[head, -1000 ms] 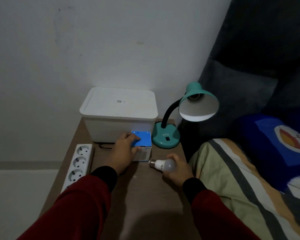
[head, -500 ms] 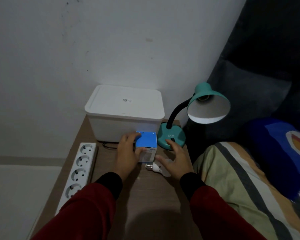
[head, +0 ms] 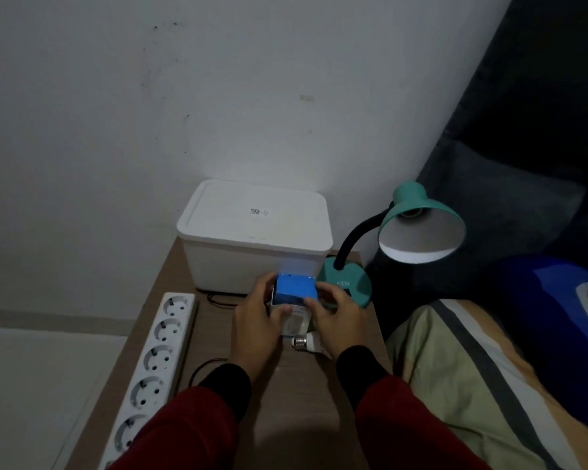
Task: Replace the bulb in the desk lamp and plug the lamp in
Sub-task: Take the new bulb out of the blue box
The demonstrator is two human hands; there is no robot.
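A small blue-topped bulb box (head: 294, 289) stands on the wooden bedside table (head: 296, 401), in front of the white bin. My left hand (head: 257, 329) grips its left side and my right hand (head: 336, 317) grips its right side. A loose white bulb (head: 311, 342) lies on the table just below the box, its metal base pointing left, partly hidden under my right wrist. The teal desk lamp (head: 418, 225) stands at the table's back right; its shade faces me and the socket inside looks empty. The lamp's plug is out of sight.
A white lidded storage bin (head: 255, 232) sits against the wall. A white power strip (head: 153, 368) with several sockets runs along the table's left edge, a thin dark cord (head: 201, 368) beside it. A bed with a striped blanket (head: 489, 385) borders the right.
My right hand put the bulb down on the table and moved up to the right side of the box. My left hand stayed on the box. The camera moved closer.
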